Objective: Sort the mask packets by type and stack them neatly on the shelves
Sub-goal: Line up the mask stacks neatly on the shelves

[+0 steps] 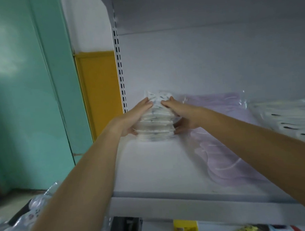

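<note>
A stack of white mask packets in clear wrap [155, 122] stands at the back left of the white shelf [152, 169]. My left hand [135, 118] presses against the stack's left side, fingers straight on top and thumb low at the front. My right hand [180, 115] holds the stack's right side the same way, fingertips on top, thumb at the lower edge. To the right lies a row of pale purple mask packets [227, 137], reaching from the back wall to the shelf's front. Further right sit white packets with dark marks [292, 118].
The slotted upright [120, 70] stands at the shelf's left edge, beside a yellow panel [99, 90] and a teal wall [20, 88]. Loose clear packets [16, 224] lie at the lower left. Yellow boxes [185, 226] sit on the shelf below.
</note>
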Motion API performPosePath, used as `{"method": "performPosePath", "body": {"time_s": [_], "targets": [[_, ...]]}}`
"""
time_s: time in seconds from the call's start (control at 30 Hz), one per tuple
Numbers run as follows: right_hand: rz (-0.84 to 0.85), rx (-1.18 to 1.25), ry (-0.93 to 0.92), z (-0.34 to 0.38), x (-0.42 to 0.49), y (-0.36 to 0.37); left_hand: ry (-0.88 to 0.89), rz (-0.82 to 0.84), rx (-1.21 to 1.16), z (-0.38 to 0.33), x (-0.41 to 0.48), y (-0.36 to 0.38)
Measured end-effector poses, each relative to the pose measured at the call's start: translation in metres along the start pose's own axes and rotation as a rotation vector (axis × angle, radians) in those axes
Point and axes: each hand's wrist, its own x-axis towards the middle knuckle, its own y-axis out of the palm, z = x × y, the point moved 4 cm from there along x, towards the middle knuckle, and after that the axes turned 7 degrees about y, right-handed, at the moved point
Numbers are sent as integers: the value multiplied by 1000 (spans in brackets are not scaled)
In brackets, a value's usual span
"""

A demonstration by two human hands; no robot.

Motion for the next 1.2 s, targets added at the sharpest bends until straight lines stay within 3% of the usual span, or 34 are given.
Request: {"method": "performPosePath", "body": {"time_s": [0.3,0.47,0.7,0.93,1.07,1.2], "targets": [[81,96,-135,0,15,14,91,-30,-85,5,-2,-3],[45,96,-183,-5,17,8,143,-46,-107,4,-6,-2],[86,355,-375,-14,19,-1,173,-78,-247,1,-11,4],[190,382,-177,-17,28,5,175,-31,-247,-2,-16,9],[276,364,-187,-13,13,9,182,-60,-234,-3,-19,11],[111,349,-250,-16,21,4,310,-86,-81,-11,-21,11]]}}
